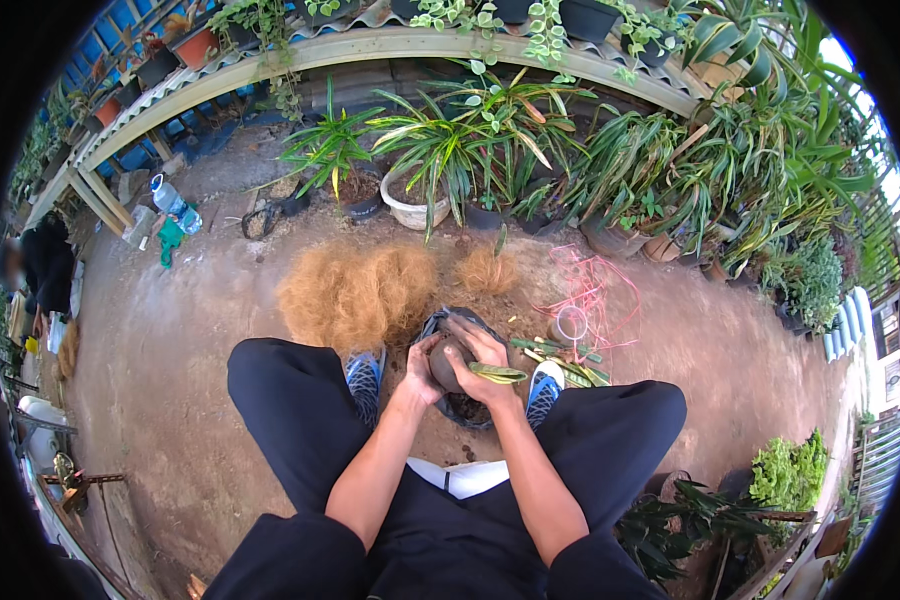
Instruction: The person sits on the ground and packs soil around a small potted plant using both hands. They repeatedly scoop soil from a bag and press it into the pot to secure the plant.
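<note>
A dark ball of soil [443, 365] is cupped between my two palms. My left hand [421, 369] presses on its left side, and my right hand [480, 352] wraps over its top and right side. A short green-and-yellow leaf cutting [499, 373] sticks out to the right by my right hand; its base is hidden. Below the hands, between my feet, sits a black plastic bag [484, 424] with loose dark soil [466, 407] in it. A large heap of brown coconut fibre [356, 292] lies just beyond my left shoe.
A smaller fibre clump [487, 271], tangled pink twine [596, 292], a clear plastic cup [571, 324] and cut variegated leaves [581, 373] lie ahead and right. Potted plants [420, 202] line the far side. A water bottle [176, 204] stands far left; a person [45, 262] is at the left edge.
</note>
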The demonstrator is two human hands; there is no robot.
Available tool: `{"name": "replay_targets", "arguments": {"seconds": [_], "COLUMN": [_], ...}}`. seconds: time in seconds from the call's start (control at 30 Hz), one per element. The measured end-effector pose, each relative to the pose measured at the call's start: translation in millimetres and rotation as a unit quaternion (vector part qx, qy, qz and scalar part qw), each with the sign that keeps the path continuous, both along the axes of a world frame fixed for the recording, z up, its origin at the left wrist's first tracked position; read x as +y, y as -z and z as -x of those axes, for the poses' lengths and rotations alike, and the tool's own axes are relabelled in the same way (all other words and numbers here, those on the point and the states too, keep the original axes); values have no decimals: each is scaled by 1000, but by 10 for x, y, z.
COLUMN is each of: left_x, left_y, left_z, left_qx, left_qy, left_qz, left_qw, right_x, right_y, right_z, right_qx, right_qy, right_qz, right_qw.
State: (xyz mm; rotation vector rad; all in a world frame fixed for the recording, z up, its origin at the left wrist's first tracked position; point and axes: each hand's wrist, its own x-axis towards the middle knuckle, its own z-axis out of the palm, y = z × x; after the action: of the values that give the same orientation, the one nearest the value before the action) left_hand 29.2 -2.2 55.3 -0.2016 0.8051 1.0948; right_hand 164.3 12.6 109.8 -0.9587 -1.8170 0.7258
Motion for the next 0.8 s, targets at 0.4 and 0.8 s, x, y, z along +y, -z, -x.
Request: {"name": "replay_targets", "arguments": {"seconds": [0.4, 0.8], "left_x": [-80, -47], "left_y": [90, 117], "left_z": [-190, -277], "left_qx": [32, 41], "left_qy": [-87, -84], "left_qz": [-58, -63], "left_qw": [994, 994], "right_x": [-80, -247], "right_y": [229, 226], "right_z": [102, 192], "right_qx": [67, 51], "right_qy": [118, 178], "right_qz": [32, 45], "right_qw": [990, 982]}}
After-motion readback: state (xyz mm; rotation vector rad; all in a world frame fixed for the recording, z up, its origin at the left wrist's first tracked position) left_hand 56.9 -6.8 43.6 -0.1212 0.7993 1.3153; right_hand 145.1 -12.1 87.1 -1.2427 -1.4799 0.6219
